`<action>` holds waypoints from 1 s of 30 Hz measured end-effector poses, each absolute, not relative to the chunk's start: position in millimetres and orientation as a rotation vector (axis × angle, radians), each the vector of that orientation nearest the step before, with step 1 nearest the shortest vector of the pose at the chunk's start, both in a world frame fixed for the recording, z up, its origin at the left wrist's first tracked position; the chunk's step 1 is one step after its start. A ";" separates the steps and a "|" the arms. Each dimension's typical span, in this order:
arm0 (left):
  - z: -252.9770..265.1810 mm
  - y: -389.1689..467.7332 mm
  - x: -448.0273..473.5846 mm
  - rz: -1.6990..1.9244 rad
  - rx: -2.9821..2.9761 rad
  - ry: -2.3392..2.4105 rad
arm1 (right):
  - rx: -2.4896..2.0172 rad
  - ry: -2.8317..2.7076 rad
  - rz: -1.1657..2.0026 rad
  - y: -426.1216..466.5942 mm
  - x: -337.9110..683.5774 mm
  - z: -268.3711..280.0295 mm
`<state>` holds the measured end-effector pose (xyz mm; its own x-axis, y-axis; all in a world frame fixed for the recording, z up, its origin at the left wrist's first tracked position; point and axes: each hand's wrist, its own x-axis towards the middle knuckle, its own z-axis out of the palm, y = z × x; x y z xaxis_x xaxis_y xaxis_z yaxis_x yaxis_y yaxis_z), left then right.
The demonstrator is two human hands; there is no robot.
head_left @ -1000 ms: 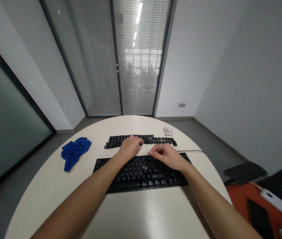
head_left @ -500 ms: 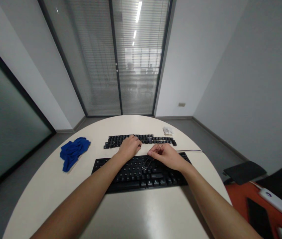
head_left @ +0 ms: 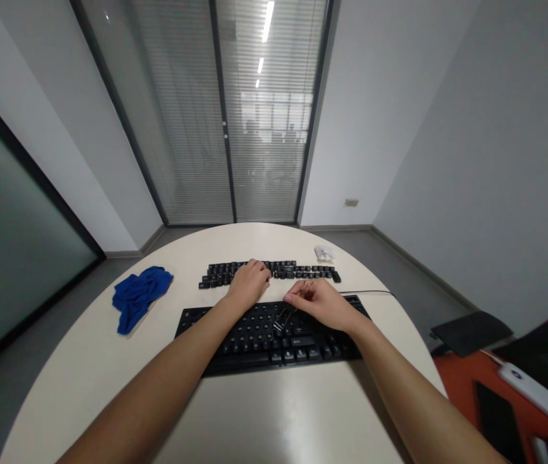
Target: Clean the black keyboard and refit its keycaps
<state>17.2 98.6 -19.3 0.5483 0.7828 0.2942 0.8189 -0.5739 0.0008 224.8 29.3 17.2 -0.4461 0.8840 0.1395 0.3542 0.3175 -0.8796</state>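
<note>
Pinching silver wire tool in right fingers, left fingers unclear in grip, over partly-uncapped black keyboard inside tabletop's edges.

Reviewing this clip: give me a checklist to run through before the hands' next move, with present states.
1. Wire tool in the right hand's grip: ok.
2. Tool touching the keyboard below it: cannot tell.
3. Left hand holding a key: cannot tell, hidden.
4. Loose keys laid in rows beyond the keyboard: ok.
5. Blue cloth apart from the keyboard: ok.
</note>
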 end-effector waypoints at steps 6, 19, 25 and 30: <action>-20.9 98.2 16.9 -0.393 -2.619 -1.412 | -1.096 -1.974 1.056 30.0 225.1 17.5; -16.5 92.2 18.7 -0.369 -2.603 -1.465 | -1.085 -1.972 1.062 30.3 224.8 16.2; -7.0 82.3 13.6 -0.399 -2.549 -1.583 | -1.092 -1.992 1.035 31.1 226.0 13.8; -5.9 46.9 10.2 -0.445 -2.511 -1.710 | -1.092 -1.982 1.049 32.8 226.7 13.5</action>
